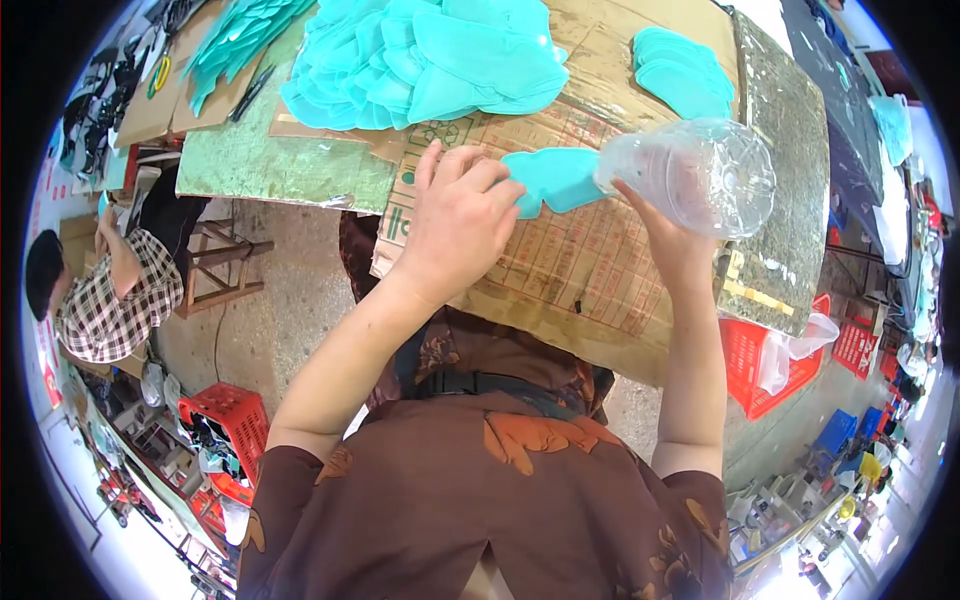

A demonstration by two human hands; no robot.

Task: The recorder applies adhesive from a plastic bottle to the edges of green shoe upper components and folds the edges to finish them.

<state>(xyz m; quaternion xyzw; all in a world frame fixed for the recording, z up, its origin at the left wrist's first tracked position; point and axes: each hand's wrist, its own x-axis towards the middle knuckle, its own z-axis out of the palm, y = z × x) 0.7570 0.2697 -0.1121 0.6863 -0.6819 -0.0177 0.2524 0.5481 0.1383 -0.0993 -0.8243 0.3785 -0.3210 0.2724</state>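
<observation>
Turquoise flat foam piece (556,178), shaped like a shoe insole, lies on the brown printed cardboard sheet (560,270) that covers the worktable, near the sheet's middle. The left hand (455,225) lies on the same cardboard, fingers curled and bunched together, their tips pinning the left end of the piece. The right hand (672,240) is wrapped around a clear plastic bottle (700,172), held on its side with its narrow end at the piece's right end; the fingers are closed round the bottle's body.

Beyond the piece, at the far side of the cardboard, a large heap of matching turquoise pieces (420,55) is piled up, and a smaller stack (680,75) sits at the cardboard's far right corner.

By the look of it, the bottle is being worked against the single piece while the other hand steadies it; the next move calls for firm downward pressure from the left fingertips so the piece does not slide.
</observation>
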